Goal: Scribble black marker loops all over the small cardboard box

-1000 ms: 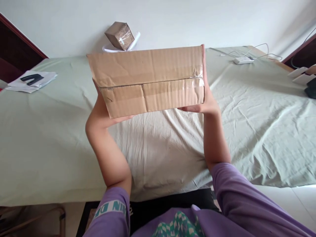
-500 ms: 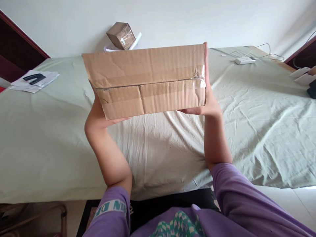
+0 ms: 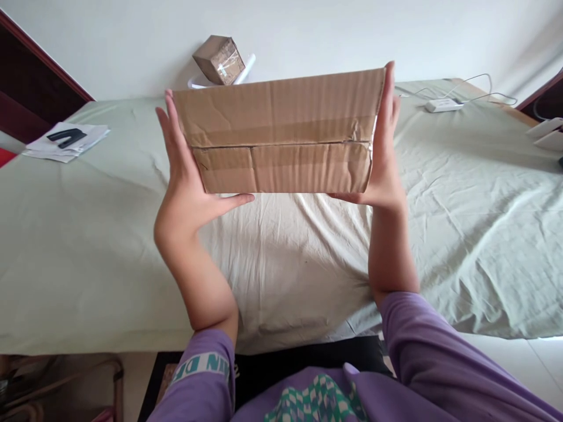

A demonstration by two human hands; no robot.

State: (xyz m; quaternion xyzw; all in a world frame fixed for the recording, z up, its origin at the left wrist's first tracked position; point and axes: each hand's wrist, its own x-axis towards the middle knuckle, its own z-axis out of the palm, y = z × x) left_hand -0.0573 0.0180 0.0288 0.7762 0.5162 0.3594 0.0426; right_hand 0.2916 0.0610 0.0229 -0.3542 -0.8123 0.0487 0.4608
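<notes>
Box (image 3: pixel 285 132) held; sleeve lettering (image 3: pixel 200 364) perhaps reads "IN".

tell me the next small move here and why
I'd probably press the left hand flatter against the cardboard box: one finger splays away from its side, and the box is clasped between this palm and the right hand, thumbs along its lower edge.

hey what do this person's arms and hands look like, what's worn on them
The left hand and right hand are bare: no gloves, watches or bracelets show. Both sleeves are purple; the left sleeve has a white band with teal lettering, and the right sleeve looks plain.
</notes>
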